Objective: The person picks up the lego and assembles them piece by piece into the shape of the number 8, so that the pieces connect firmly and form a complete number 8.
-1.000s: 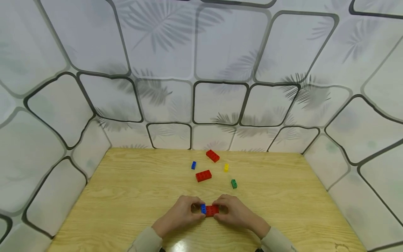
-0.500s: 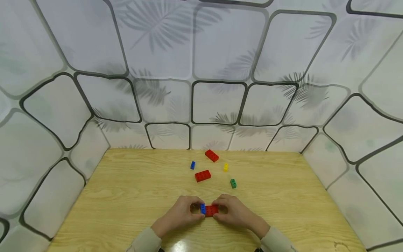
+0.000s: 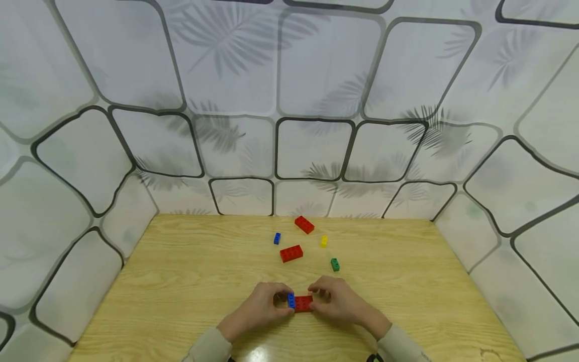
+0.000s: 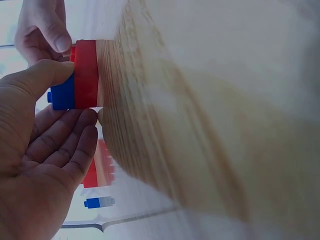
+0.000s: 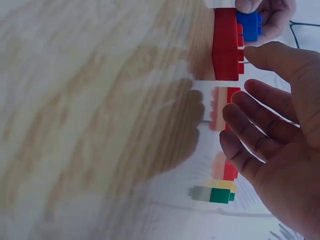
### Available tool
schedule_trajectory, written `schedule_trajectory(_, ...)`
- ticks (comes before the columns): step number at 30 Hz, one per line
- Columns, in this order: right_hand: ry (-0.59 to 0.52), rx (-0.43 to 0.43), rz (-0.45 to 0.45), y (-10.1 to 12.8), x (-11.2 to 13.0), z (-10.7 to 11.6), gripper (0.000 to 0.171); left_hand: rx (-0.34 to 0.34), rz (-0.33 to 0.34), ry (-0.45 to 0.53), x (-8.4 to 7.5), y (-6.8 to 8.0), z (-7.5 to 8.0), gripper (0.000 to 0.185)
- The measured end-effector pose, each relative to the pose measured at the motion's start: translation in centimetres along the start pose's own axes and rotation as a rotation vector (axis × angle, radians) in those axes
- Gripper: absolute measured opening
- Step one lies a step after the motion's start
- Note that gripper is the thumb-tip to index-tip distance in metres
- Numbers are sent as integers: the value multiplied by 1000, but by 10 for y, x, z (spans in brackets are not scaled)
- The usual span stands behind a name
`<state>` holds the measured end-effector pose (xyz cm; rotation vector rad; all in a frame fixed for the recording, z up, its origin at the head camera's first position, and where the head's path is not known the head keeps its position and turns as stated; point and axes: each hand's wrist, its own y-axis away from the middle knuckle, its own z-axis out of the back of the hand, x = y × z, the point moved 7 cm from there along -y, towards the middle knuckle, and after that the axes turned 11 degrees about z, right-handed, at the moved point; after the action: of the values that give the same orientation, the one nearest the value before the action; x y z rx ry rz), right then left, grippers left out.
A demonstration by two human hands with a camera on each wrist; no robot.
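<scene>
So both hands are down at the near edge of the wooden table (image 3: pixel 181 281), working on one little stack: a red brick (image 3: pixel 304 302) lying flat with a small blue brick (image 3: pixel 291 300) sitting on its left end. The left hand (image 3: pixel 262 309) has its grip clamped on that stack, thumb and fingers pinching around the blue brick's end; the left wrist view shows the thumb on the blue piece and the fingers under the red one. The right hand (image 3: pixel 339 304) is right beside the other end, but its grip looks apart: in the right wrist view the fingers are loose and spread, not touching the red brick.

Further back on the table sit the spares: another red brick (image 3: pixel 291 253), a third red brick (image 3: pixel 304 224) near the wall, a tiny blue brick (image 3: pixel 277 238), a yellow brick (image 3: pixel 323 241) and a green brick (image 3: pixel 334 264), all well apart from the hands
</scene>
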<state>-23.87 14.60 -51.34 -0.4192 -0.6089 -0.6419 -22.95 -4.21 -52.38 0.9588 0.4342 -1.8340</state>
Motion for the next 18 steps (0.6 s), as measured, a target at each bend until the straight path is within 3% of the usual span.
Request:
schedule_trajectory(6, 39, -43, -8, 1, -4, 12, 31, -8, -27, -7, -1, 1, 0, 35)
schedule_trajectory(18, 74, -197, 1, 2, -15, 49, 34, 22, 7, 13, 1, 1, 0, 34)
